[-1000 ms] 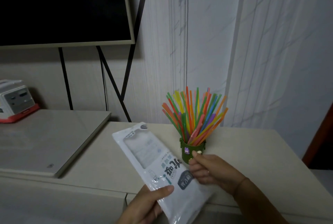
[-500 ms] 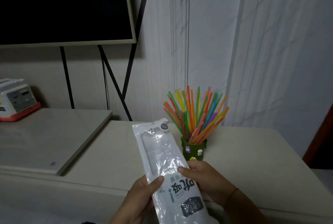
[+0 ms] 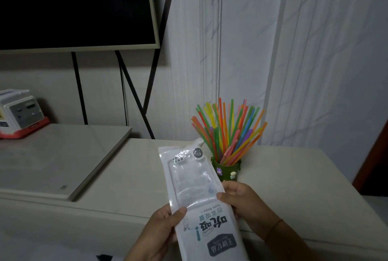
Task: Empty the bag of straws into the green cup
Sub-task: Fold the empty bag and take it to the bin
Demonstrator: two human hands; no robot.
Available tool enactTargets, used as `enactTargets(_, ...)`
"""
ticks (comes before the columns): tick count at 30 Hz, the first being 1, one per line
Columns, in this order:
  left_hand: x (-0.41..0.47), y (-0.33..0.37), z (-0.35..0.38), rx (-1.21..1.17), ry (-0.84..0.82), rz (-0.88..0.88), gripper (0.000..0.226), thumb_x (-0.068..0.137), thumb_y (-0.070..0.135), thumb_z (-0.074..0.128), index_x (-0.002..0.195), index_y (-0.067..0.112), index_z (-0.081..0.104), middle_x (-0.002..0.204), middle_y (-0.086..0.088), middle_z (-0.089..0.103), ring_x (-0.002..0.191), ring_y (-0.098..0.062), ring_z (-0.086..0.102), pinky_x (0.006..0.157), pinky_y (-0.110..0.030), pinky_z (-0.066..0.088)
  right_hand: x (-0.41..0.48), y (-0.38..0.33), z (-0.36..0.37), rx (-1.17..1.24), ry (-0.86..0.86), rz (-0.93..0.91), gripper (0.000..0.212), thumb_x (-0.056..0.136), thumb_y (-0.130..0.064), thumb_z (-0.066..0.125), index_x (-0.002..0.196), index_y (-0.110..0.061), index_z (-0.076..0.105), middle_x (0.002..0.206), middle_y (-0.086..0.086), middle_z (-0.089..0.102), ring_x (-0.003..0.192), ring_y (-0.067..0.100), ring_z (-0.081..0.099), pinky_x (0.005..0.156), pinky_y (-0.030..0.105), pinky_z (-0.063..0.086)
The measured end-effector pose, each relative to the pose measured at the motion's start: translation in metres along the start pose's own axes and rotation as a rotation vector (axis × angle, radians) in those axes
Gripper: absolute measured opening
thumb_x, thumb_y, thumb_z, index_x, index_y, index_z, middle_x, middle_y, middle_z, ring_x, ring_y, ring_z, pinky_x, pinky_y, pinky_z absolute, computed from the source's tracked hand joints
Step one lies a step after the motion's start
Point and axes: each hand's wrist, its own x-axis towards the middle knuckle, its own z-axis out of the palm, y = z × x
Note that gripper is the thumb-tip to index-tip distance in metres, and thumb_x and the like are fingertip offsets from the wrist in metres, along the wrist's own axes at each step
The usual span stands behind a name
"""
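A flat white plastic straw bag (image 3: pixel 195 189) with a clear window and printed label is held upright over the table's front edge; no straws show through the window. My left hand (image 3: pixel 159 233) grips its left edge, thumb on the front. My right hand (image 3: pixel 243 199) grips its right edge. Just behind the bag stands the small green cup (image 3: pixel 227 170) with little stickers, filled with several coloured straws (image 3: pixel 228 130) that fan out above its rim.
The cup stands on a cream table (image 3: pixel 294 187). A raised grey slab (image 3: pixel 58 159) lies to the left, with a white and red device (image 3: pixel 19 113) at its far end. A dark screen (image 3: pixel 73 6) on black legs stands behind. White wall panels rise behind the cup.
The bag has swung from a leftward tilt to nearly upright, close to the cup. My right hand left the cup and took the bag's right edge.
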Motion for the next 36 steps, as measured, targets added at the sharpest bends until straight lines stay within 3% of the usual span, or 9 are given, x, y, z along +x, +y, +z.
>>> enactTargets(7, 0.001, 0.002, 0.003, -0.064, -0.016, 0.004, 0.023, 0.073, -0.007, 0.061, 0.093, -0.008, 0.072, 0.093, -0.031, 0.071, 0.071, -0.036, 0.072, 0.058, -0.037, 0.060, 0.004, 0.001, -0.001, 0.130, 0.006, 0.027, 0.017, 0.085, 0.000, 0.052, 0.089, 0.003, 0.068, 0.091, 0.032, 0.065, 0.070, 0.045, 0.058, 0.066, 0.043, 0.050)
enactTargets(11, 0.003, 0.007, 0.002, -0.061, -0.039, 0.021, 0.024, 0.073, -0.017, 0.055, 0.065, -0.004, 0.073, 0.080, -0.028, 0.072, 0.061, -0.033, 0.071, 0.052, -0.032, 0.059, 0.005, -0.006, 0.001, 0.276, -0.024, 0.058, 0.014, 0.079, 0.008, 0.053, 0.076, 0.005, 0.067, 0.079, 0.020, 0.067, 0.066, 0.028, 0.063, 0.061, 0.029, 0.052)
enactTargets(15, 0.006, 0.010, -0.001, -0.004, -0.016, 0.033, 0.026, 0.080, -0.016, 0.050, 0.074, -0.003, 0.072, 0.082, -0.028, 0.071, 0.063, -0.032, 0.070, 0.056, -0.031, 0.058, 0.004, -0.012, 0.003, 0.272, -0.105, 0.134, 0.024, 0.075, -0.016, 0.069, 0.087, 0.004, 0.066, 0.085, 0.022, 0.063, 0.071, 0.025, 0.060, 0.060, 0.027, 0.049)
enactTargets(18, 0.012, 0.011, 0.003, -0.021, 0.033, 0.027, 0.018, 0.086, 0.001, 0.055, 0.094, -0.001, 0.071, 0.089, -0.025, 0.073, 0.073, -0.031, 0.071, 0.063, -0.032, 0.058, 0.003, -0.009, 0.001, 0.127, -0.094, 0.042, 0.036, 0.078, 0.005, 0.065, 0.111, -0.003, 0.053, 0.095, 0.012, 0.070, 0.076, 0.018, 0.067, 0.063, 0.026, 0.055)
enactTargets(22, 0.011, 0.011, 0.010, -0.190, -0.057, -0.089, 0.057, 0.093, 0.047, 0.044, 0.124, 0.002, 0.060, 0.114, -0.028, 0.067, 0.099, -0.039, 0.067, 0.091, -0.049, 0.047, 0.006, -0.010, -0.004, 0.111, 0.051, -0.082, 0.051, 0.074, 0.017, 0.063, 0.117, -0.005, 0.046, 0.090, 0.010, 0.071, 0.069, 0.011, 0.071, 0.058, 0.022, 0.055)
enactTargets(25, 0.006, 0.004, 0.017, -0.143, -0.284, -0.113, 0.056, 0.086, 0.038, 0.066, 0.130, 0.005, 0.058, 0.130, -0.024, 0.060, 0.122, -0.041, 0.055, 0.108, -0.056, 0.037, 0.003, -0.014, -0.006, 0.101, 0.118, -0.144, 0.049, 0.075, 0.016, 0.062, 0.118, -0.001, 0.046, 0.088, 0.006, 0.071, 0.070, 0.011, 0.072, 0.058, 0.021, 0.056)
enactTargets(31, 0.015, 0.002, 0.023, -0.008, -0.161, 0.020, 0.049, 0.070, 0.004, 0.073, 0.119, 0.000, 0.065, 0.112, -0.022, 0.070, 0.100, -0.035, 0.069, 0.075, -0.037, 0.058, -0.009, -0.023, -0.012, 0.129, 0.038, 0.011, 0.025, 0.085, -0.008, 0.061, 0.110, -0.005, 0.061, 0.099, 0.010, 0.074, 0.084, 0.020, 0.073, 0.066, 0.025, 0.058)
enactTargets(33, 0.018, 0.003, 0.031, -0.004, -0.168, 0.044, 0.050, 0.070, 0.006, 0.071, 0.119, 0.002, 0.064, 0.112, -0.020, 0.071, 0.099, -0.034, 0.069, 0.074, -0.035, 0.056, -0.015, -0.022, -0.018, 0.098, -0.007, 0.064, 0.023, 0.087, -0.013, 0.060, 0.109, -0.006, 0.065, 0.102, 0.009, 0.074, 0.092, 0.024, 0.071, 0.076, 0.030, 0.058)
enactTargets(36, 0.019, 0.006, 0.047, 0.035, -0.205, 0.034, 0.045, 0.078, 0.012, 0.070, 0.121, 0.006, 0.063, 0.114, -0.017, 0.071, 0.104, -0.035, 0.068, 0.082, -0.041, 0.054, -0.027, -0.022, -0.035, 0.034, 0.082, 0.033, 0.018, 0.085, -0.014, 0.063, 0.103, -0.012, 0.068, 0.097, 0.004, 0.074, 0.087, 0.021, 0.072, 0.070, 0.027, 0.058)
